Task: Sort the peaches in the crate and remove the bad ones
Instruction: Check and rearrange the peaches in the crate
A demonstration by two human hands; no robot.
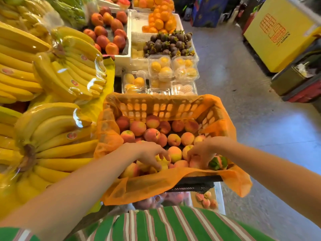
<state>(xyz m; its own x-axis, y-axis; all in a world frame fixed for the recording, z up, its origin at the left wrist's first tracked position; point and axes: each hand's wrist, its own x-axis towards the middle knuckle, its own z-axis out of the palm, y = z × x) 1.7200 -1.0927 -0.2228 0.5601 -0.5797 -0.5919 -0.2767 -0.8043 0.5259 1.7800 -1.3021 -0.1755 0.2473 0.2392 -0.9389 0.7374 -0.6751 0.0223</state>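
Note:
A slatted crate lined with orange plastic sheet stands in front of me, filled with several red-yellow peaches. My left hand reaches into the near left part and its curled fingers grip a yellowish peach. My right hand is at the near right part, fingers curled round a pink peach. A peach with green leaves lies just right of that hand by the crate's near rim.
Wrapped banana bunches fill the stall at left. Behind the crate stand clear boxes of yellow fruit, mangosteens, oranges and more peaches. A yellow carton stands across the aisle floor. Loose peaches lie below the crate.

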